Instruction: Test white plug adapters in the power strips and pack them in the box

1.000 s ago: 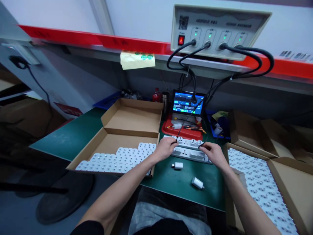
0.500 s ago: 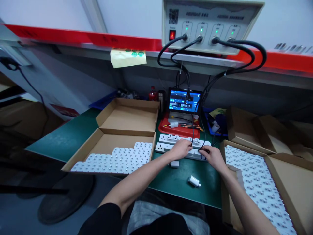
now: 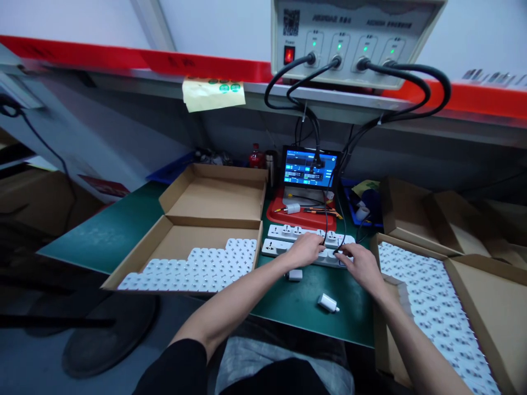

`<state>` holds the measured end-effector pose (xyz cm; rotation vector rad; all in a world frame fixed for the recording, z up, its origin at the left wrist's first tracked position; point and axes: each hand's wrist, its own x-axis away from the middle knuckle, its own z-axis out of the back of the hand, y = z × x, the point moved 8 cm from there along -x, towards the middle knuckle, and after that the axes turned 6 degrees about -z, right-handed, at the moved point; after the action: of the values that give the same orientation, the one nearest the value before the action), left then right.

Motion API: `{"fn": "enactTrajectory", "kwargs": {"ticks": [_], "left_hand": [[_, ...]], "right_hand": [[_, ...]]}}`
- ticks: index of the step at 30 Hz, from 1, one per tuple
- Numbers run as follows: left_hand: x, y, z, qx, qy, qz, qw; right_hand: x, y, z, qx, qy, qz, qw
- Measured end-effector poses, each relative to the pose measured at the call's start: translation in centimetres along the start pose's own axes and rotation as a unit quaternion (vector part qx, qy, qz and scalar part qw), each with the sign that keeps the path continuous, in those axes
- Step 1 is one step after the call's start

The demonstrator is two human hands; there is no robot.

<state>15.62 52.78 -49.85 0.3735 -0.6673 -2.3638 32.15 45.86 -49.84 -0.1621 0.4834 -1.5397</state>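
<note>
My left hand (image 3: 307,249) is closed on the lower end of a thin black cable (image 3: 326,216), over the nearer white power strip (image 3: 275,248). Just to its right, my right hand (image 3: 359,264) pinches a second black cable (image 3: 343,219) close above the same strip. Fingers hide the cable ends, so what they join cannot be seen. A farther power strip (image 3: 274,231) lies parallel behind. On the green table (image 3: 284,307), one white charger (image 3: 295,275) is near my left wrist and another white charger (image 3: 328,303) lies on its side nearer to me.
An open cardboard box (image 3: 177,227) with rows of white chargers (image 3: 201,271) stands left; another box (image 3: 473,296) of white pieces (image 3: 432,307) is right. Behind are a red tray (image 3: 280,216) and a lit screen (image 3: 308,169). Cables hang from a test unit (image 3: 358,33) on the shelf.
Both hands stay almost in place at the power strip, holding the cables. Green lines now show on the lower part of the screen. The view has shifted slightly.
</note>
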Motion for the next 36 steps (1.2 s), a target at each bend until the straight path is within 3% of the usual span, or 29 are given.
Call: {"fn": "enactTrajectory", "kwargs": {"ticks": [8,16,19,22,25,29,32,36], "left_hand": [[0.0,0.1,0.1,-0.011,-0.012,-0.012,1.000],[0.0,0.6,-1.4,-0.075,-0.002,-0.057,0.996],[0.9,0.3,-0.6,-0.082,0.015,-0.078,0.994],[3.3,-1.4,1.9,-0.096,0.051,-0.073,0.991],[6.4,-4.9,4.3,-0.079,0.063,-0.020,0.995],[9.0,-8.9,5.2,-0.021,0.045,0.044,0.998],[9.5,-9.9,4.9,0.011,0.052,0.064,0.997],[9.5,-9.9,4.6,0.019,0.058,0.059,0.996]], "right_hand": [[1.2,-2.4,3.4,-0.029,0.068,0.022,0.997],[1.5,-6.7,3.4,-0.037,0.085,0.084,0.992],[0.9,-8.1,2.5,-0.033,0.083,0.095,0.991],[0.0,-9.9,-0.4,0.027,0.028,0.095,0.995],[-1.0,-12.2,-4.5,0.109,-0.079,0.083,0.987],[-2.7,-14.6,-7.8,0.171,-0.173,0.055,0.968],[-3.7,-15.3,-7.8,0.170,-0.180,0.058,0.967],[-4.2,-14.7,-4.3,0.085,-0.080,0.069,0.991]]}}
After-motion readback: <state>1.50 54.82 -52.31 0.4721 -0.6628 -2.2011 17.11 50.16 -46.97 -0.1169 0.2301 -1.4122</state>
